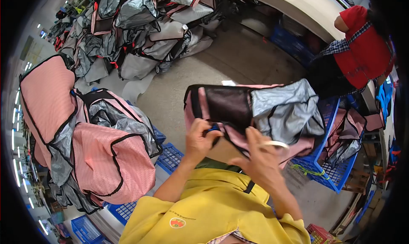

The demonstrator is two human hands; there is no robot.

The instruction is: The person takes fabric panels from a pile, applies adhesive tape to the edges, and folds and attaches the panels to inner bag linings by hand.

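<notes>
A pink bag (226,103) with black edging, a dark mesh panel and a silver lining (285,110) lies in front of my body. My left hand (200,139) is closed at the bag's near left edge, its thumb and finger pinching a small dark blue item (213,129). My right hand (260,156) is at the near edge, its fingers apart, with the thumb pointing left. A white ring-shaped band (275,144) shows around or beside the right hand's fingers. Between the hands runs a black-edged strip of the bag.
Pink and silver bags (113,159) are stacked on blue crates (170,156) at left. A large pile of similar bags (140,35) lies at the back. To the right stands a blue basket (324,171) holding bags, with a person in red (362,52) behind it.
</notes>
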